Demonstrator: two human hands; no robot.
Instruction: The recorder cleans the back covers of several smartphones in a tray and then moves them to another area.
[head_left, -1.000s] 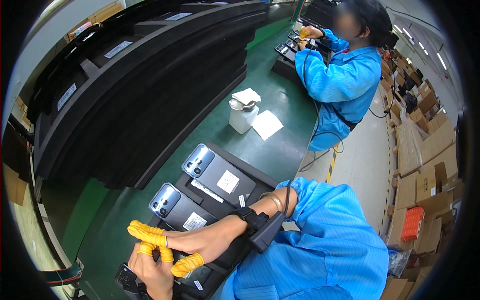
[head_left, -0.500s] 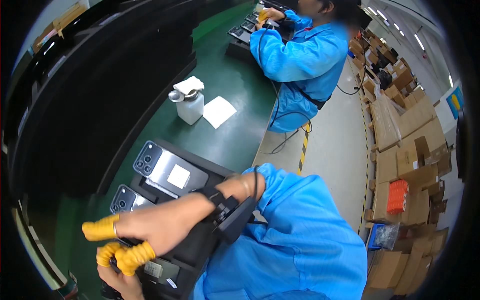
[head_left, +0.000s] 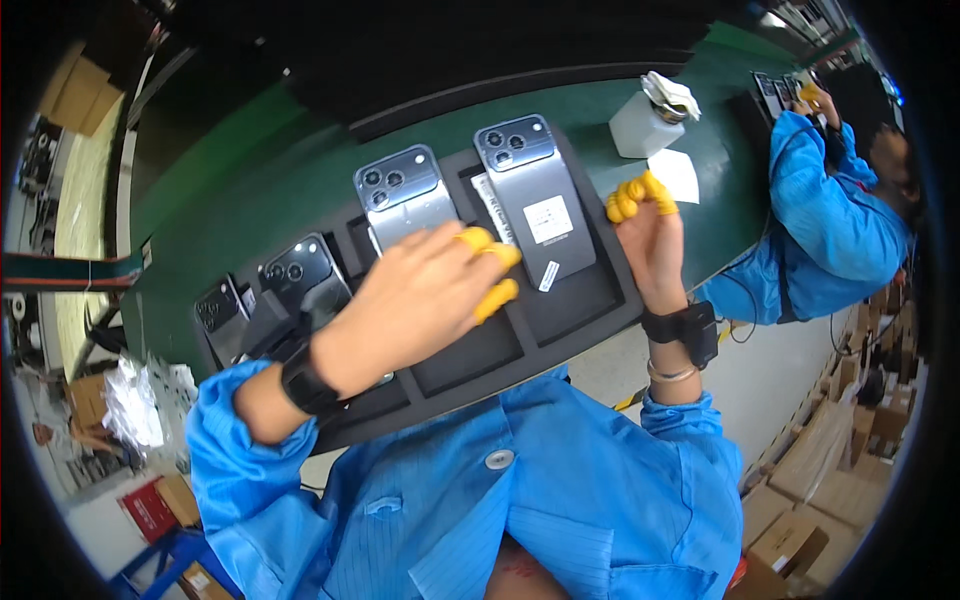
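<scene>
My left hand (head_left: 415,290), with yellow finger cots, is over the middle of a black foam tray (head_left: 565,350). Its thumb and fingers are apart, with nothing visible between them. Just beyond its fingertips lies a grey smartphone (head_left: 405,205), back up, partly covered by the hand. Another grey phone (head_left: 550,220) with a white square label sits toward the tray's right end. Two darker phones (head_left: 300,270) (head_left: 222,315) are at the left, partly behind my wrist. My right hand (head_left: 652,235) is raised beside the tray's right edge, its yellow-cotted fingers curled together; whatever they hold, if anything, is hidden.
A white dispenser bottle (head_left: 645,125) with a folded cloth on top stands beyond my right hand, next to a white paper sheet (head_left: 675,177) on the green table (head_left: 560,105). A co-worker in blue (head_left: 835,200) works at the right. Cardboard boxes (head_left: 830,500) fill the lower right.
The view has swung toward the left. My right hand has moved from the left phones to the tray's right end, its fingers curling. My left hand now reaches over the tray.
</scene>
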